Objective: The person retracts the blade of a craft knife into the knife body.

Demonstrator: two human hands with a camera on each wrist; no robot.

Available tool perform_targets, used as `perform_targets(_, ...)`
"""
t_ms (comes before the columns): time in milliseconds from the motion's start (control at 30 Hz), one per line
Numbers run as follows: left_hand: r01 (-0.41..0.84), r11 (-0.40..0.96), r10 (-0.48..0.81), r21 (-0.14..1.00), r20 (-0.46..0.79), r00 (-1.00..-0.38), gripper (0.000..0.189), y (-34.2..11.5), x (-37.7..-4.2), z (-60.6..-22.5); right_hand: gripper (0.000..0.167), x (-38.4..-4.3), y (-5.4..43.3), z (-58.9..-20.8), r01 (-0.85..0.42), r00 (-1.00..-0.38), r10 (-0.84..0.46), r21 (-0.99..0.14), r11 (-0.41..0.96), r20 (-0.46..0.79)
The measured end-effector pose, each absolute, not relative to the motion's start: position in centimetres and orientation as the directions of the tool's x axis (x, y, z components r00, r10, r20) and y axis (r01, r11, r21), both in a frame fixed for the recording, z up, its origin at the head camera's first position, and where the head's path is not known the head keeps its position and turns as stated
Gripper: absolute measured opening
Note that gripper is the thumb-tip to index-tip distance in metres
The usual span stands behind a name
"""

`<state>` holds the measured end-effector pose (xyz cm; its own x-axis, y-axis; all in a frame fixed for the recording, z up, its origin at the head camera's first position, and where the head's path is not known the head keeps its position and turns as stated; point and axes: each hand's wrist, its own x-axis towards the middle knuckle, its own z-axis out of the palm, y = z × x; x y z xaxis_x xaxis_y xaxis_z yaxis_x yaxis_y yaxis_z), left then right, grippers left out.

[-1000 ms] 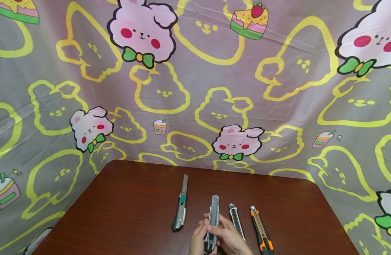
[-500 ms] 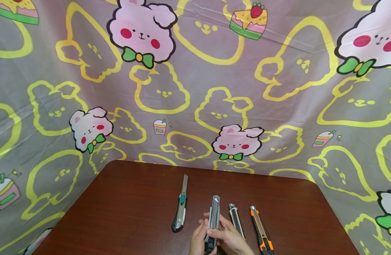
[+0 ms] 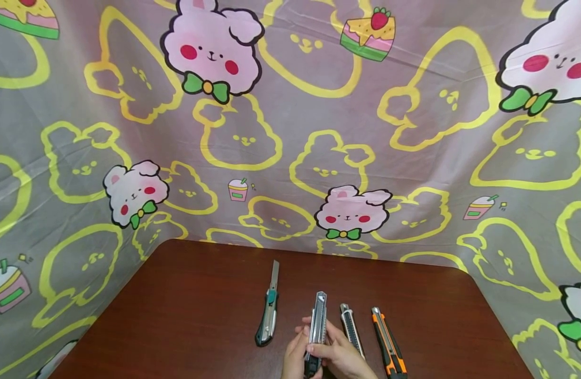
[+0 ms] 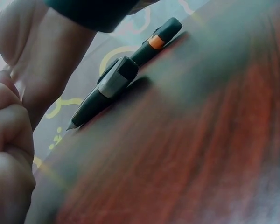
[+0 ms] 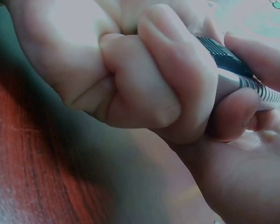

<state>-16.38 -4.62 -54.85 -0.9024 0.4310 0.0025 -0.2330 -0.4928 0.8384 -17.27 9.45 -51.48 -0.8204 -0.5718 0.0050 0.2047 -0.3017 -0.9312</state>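
A silver snap-off utility knife (image 3: pixel 319 316) points away from me, held in both hands above the near part of the table. My left hand (image 3: pixel 296 353) grips its lower end, fingers curled in the right wrist view. From the other side my right hand (image 3: pixel 344 359) holds it, thumb lying across its face. A black ribbed piece (image 5: pixel 226 56) of the knife shows between the hands. No blade sticks out past its tip in the head view. To the left lies a teal-and-black utility knife (image 3: pixel 268 318) with its blade out.
Right of my hands lie a white-and-black utility knife (image 3: pixel 351 329) and an orange-and-black one (image 3: pixel 387 342). All are on a dark reddish-brown wooden table (image 3: pixel 186 305). A printed cloth (image 3: pixel 271 121) with rabbit figures stands behind the table and along its sides.
My right thumb has slid slightly down the held knife toward its lower end, and the knife has turned a little. The other knives stay where they were.
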Motion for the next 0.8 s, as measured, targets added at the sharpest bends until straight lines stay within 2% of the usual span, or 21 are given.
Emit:
perform_targets(300, -0.273, -0.480, 0.406, 0.834, -0.065, -0.912, 0.060, -4.49, -16.34, -54.89, 0.048, -17.17, 9.28, -51.51, 0.207, -0.838, -0.546, -0.927, -0.312, -0.004)
perform_targets(533, -0.264, -0.461, 0.369, 0.847, -0.088, -0.925, 0.062, -4.32, -16.26, -54.65, 0.063, -17.06, 9.25, -51.34, 0.229, -0.849, -0.527, -0.924, -0.307, -0.036)
perform_targets(800, -0.280, -0.441, 0.333, 0.853, -0.134, -0.933, 0.062, -4.24, -16.36, -54.68, 0.068, -17.15, 8.65, -51.56, 0.152, -0.885, -0.465, -0.957, -0.247, -0.020)
